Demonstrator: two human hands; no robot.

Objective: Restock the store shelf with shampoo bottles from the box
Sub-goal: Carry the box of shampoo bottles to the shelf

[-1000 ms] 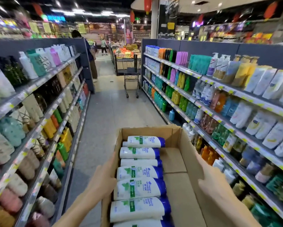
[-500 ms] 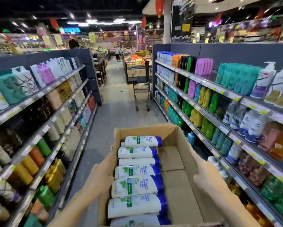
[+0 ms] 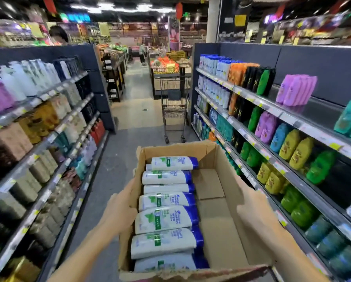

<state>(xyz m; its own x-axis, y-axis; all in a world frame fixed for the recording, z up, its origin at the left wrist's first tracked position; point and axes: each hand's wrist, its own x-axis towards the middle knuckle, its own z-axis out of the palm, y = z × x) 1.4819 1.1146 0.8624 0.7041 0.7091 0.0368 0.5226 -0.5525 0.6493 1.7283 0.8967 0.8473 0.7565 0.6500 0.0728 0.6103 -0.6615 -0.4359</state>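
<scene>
Both hands, left (image 3: 117, 212) and right (image 3: 256, 212), flat against box (image 3: 227, 231) sides; fingers hidden, grip unclear.

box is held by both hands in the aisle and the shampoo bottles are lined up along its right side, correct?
Not quite. The head view shows the shampoo bottles lined up along the left side of the box, whose right half is bare cardboard. The left hand and right hand do hold it in the aisle.

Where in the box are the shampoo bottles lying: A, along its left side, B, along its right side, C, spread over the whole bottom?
A: the shampoo bottles lie in a row along the left wall of the box, leaving the right half bare cardboard.
</scene>
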